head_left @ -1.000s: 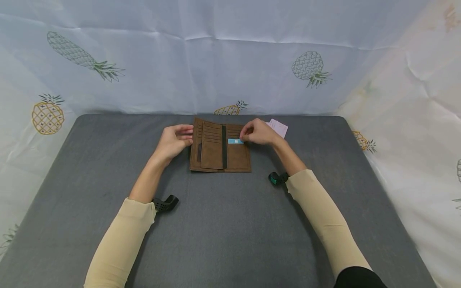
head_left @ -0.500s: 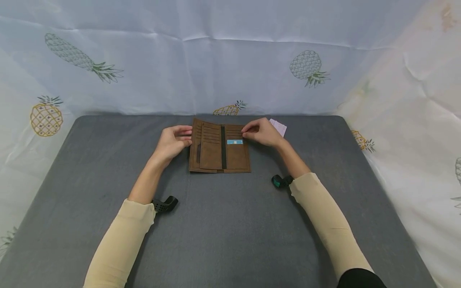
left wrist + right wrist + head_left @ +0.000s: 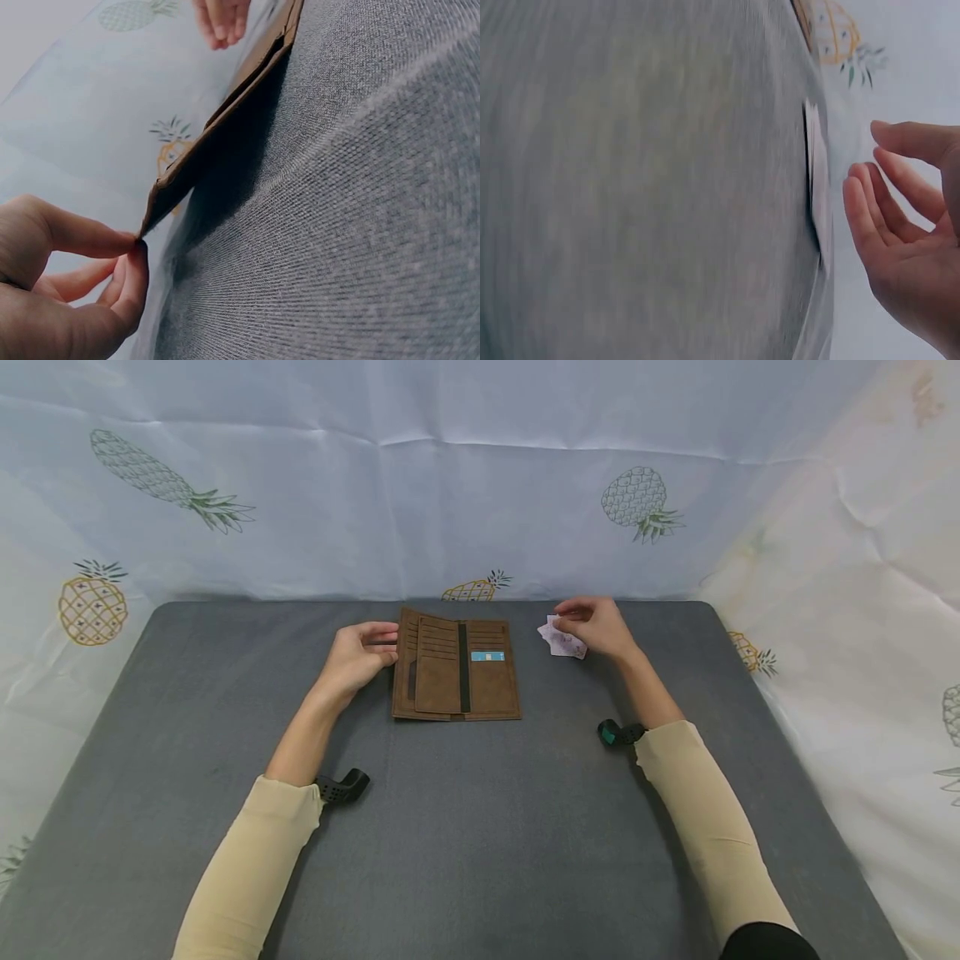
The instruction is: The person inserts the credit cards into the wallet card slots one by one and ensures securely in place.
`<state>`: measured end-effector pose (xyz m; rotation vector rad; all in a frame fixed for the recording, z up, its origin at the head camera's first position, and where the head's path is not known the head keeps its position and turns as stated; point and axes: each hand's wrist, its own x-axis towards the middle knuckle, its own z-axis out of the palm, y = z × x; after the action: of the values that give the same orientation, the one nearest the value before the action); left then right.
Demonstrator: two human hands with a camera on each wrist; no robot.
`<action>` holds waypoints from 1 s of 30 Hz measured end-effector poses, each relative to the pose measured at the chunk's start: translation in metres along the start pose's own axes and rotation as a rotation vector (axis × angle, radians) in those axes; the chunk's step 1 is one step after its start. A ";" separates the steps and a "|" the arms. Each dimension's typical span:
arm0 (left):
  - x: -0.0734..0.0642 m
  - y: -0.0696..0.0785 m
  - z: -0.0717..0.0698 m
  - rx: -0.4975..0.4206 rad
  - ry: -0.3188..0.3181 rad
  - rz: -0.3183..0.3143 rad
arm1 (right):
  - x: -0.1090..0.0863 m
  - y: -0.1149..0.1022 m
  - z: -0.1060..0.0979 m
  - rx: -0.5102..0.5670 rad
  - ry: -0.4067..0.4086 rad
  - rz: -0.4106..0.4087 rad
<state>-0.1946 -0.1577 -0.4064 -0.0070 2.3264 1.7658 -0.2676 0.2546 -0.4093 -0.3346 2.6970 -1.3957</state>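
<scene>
A brown wallet (image 3: 438, 681) lies spread on the grey table, with a blue card (image 3: 487, 657) poking out of a slot on its right side. My left hand (image 3: 358, 656) pinches the wallet's left edge between thumb and fingers; in the left wrist view that edge is lifted off the cloth. To the right of the wallet sit pale pink paper notes (image 3: 564, 643), stacked unevenly. Over them hovers my right hand (image 3: 596, 625), its fingers loosely bent. The right wrist view shows a gap between thumb and fingertips, with nothing held, and the notes (image 3: 819, 187) apart from them.
Grey cloth covers the table (image 3: 450, 843). Behind its far edge hangs a white curtain (image 3: 480, 485) printed with pineapples. A black wrist device (image 3: 343, 787) is on the left forearm, another (image 3: 619, 732) on the right.
My right hand has left the blue card and moved right, from the wallet to above the pink notes. The left hand keeps its hold on the wallet's edge.
</scene>
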 end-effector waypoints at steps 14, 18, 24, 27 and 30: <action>0.000 0.000 0.000 0.006 0.008 0.004 | -0.005 0.025 -0.027 -0.235 0.049 0.167; 0.000 0.000 -0.001 0.002 0.003 0.003 | -0.006 0.023 -0.029 -0.259 -0.007 0.208; -0.001 0.001 0.000 -0.002 0.002 -0.004 | -0.006 0.019 -0.029 -0.311 -0.018 0.201; 0.000 0.001 0.000 0.001 0.003 -0.006 | -0.006 0.018 -0.030 -0.325 -0.016 0.203; 0.000 0.001 0.001 0.001 0.003 -0.003 | -0.006 0.019 -0.032 -0.317 -0.010 0.214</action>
<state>-0.1948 -0.1563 -0.4056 -0.0130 2.3286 1.7640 -0.2705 0.2919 -0.4060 -0.0673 2.8427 -0.9098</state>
